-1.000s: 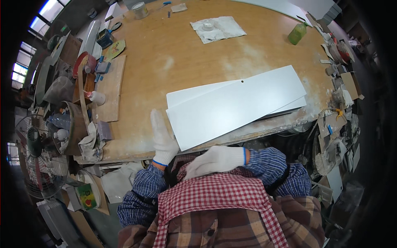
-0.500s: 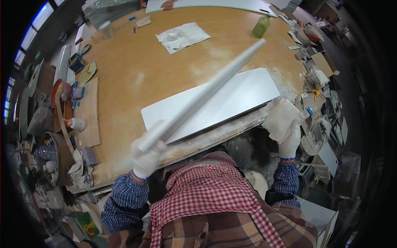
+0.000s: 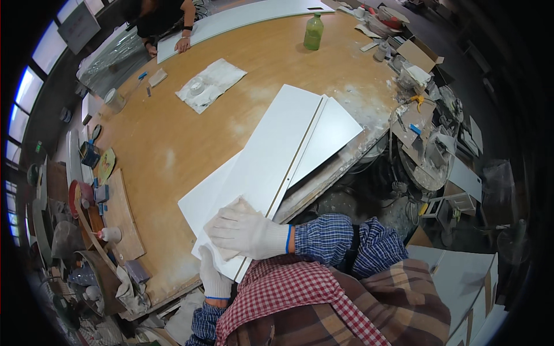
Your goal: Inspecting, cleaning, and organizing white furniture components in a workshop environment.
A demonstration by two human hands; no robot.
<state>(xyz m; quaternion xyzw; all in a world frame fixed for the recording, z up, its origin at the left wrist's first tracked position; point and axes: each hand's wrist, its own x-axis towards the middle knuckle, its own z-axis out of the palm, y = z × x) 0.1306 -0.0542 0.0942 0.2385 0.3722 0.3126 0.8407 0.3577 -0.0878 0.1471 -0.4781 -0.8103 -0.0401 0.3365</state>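
Observation:
A long white board [image 3: 274, 144] with a grooved edge slants across a second white board [image 3: 334, 124] on the table. My left hand [image 3: 213, 279], in a white knit glove, grips the upper board at its near left corner; some of its fingers are hidden beneath. My right hand [image 3: 254, 232], gloved the same way, reaches across and presses a cream cloth [image 3: 245, 205] against the upper board's near end. The cloth shows past the fingers, which lie over it.
The wooden table [image 3: 167, 138] carries a green bottle [image 3: 313, 33], a small tub on paper [image 3: 222, 78] and a wooden plank [image 3: 124, 213]. At the far edge another person's hand [image 3: 183, 44] rests by a long white panel [image 3: 242, 23]. Clutter [image 3: 424, 150] lines the right side.
The upper board has turned from its edge to lie face up over the other board. My right hand has brought the cloth from the right onto it. The view has swung right.

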